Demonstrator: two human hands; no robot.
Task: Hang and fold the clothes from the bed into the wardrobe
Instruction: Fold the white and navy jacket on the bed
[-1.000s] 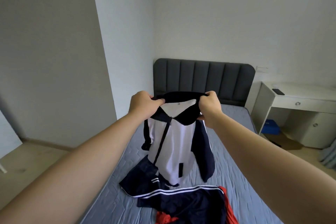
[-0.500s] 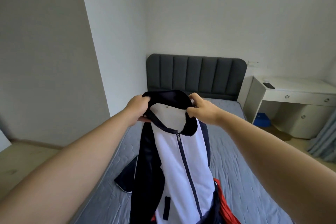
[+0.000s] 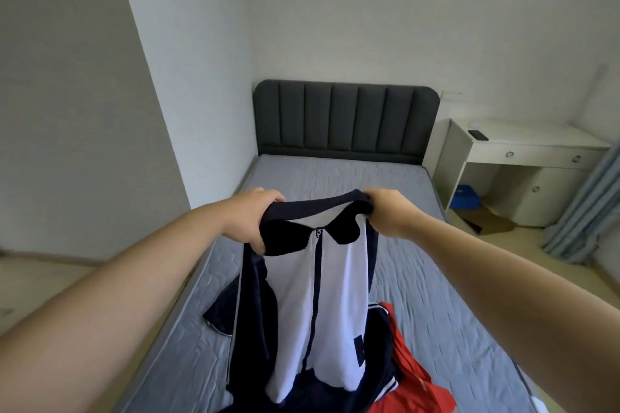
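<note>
– Navy-and-white jacket (image 3: 318, 295): where have you got it now?

– Hanging between my hands over the bed (image 3: 436, 245), front towards me and zip closed. My left hand (image 3: 250, 218) grips the collar end at its 10 o'clock and my right hand (image 3: 389, 211) is clenched on the end at 2 o'clock.

– What changed in the last second?

– I was holding it high in front of the headboard (image 3: 345, 117) with my hands close together and the body twisted. Now I've lowered it and drawn my hands apart, so the collar is stretched out and the front hangs straight. The hem has dropped onto the pile at 6 o'clock.

– What's in the pile?

– A navy piece (image 3: 228, 315) sticks out at 8 o'clock from the jacket, and something red (image 3: 416, 379) lies at 4 o'clock. Both are on the bed and untouched.

– So how far along are you?

– Early, I'd say. The jacket is squared up, so it looks ready for a hanger or for laying flat to fold. I see neither hanger nor wardrobe from here, only the desk (image 3: 523, 141) at 2 o'clock, so I expect I'll have to turn away with it.
</note>
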